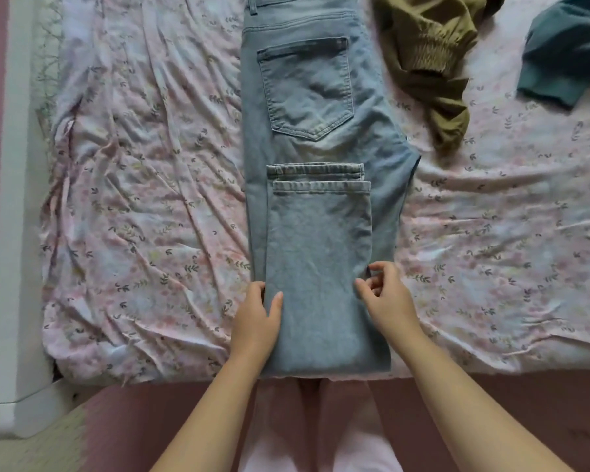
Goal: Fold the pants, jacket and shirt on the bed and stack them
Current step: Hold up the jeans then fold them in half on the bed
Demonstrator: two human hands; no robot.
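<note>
Light blue jeans lie lengthwise down the middle of the bed, back pocket up, with the legs doubled back so the hems rest just below the pocket. My left hand grips the left edge of the folded legs near the bed's front edge, thumb on top. My right hand hovers at the right edge of the folded legs, fingers curled and apart, holding nothing. An olive jacket lies crumpled at the back right. A teal shirt sits at the far right corner.
The bed sheet is pink with a floral print and heavily wrinkled. A white bed frame rail runs down the left side. A pink floor lies below the bed's front edge.
</note>
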